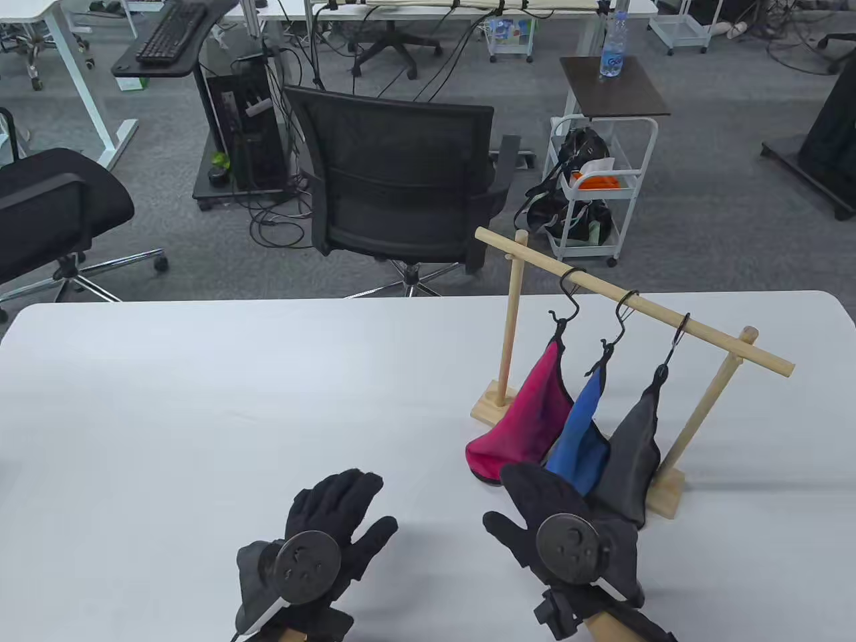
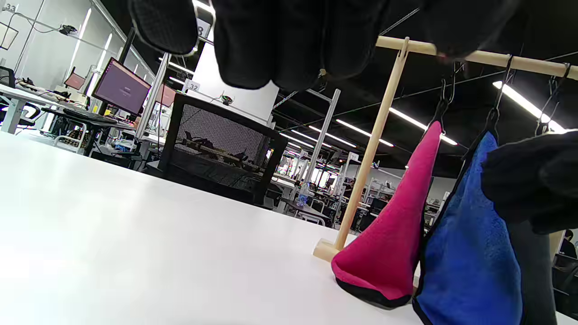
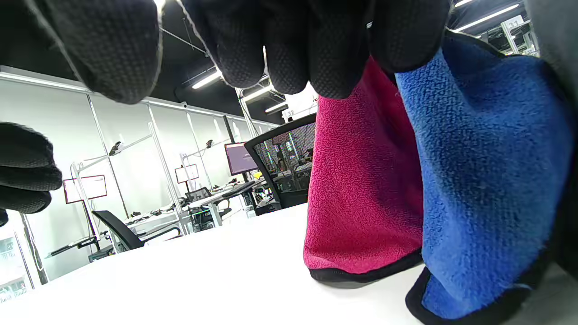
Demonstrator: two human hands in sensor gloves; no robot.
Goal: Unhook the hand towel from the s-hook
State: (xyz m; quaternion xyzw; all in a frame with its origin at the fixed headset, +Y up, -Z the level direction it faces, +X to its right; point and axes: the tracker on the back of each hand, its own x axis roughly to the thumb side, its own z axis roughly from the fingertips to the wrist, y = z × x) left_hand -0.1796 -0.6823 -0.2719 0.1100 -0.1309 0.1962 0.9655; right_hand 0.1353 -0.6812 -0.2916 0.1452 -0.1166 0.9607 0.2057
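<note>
Three hand towels, each on its own black S-hook, hang from a wooden rail rack (image 1: 695, 329) at the right of the white bench (image 1: 200, 414): magenta towel (image 1: 528, 414), blue towel (image 1: 580, 449), grey towel (image 1: 632, 461). All three are still hooked, lower edges resting on the bench, so nothing of the task is done yet (which towel is meant is not stated).

Right hand (image 1: 568, 528): fingers spread, empty, just before the blue and magenta towels; whether it touches them I cannot tell. Left hand (image 1: 321, 542): fingers extended, holding nothing, well apart from the rack.

Remaining: grip a towel, lift its loop off the S-hook (image 1: 567, 294).

Writing: small placards reading "32" and "33" in the left wrist view; "31" in the right wrist view. No brand legible.
</note>
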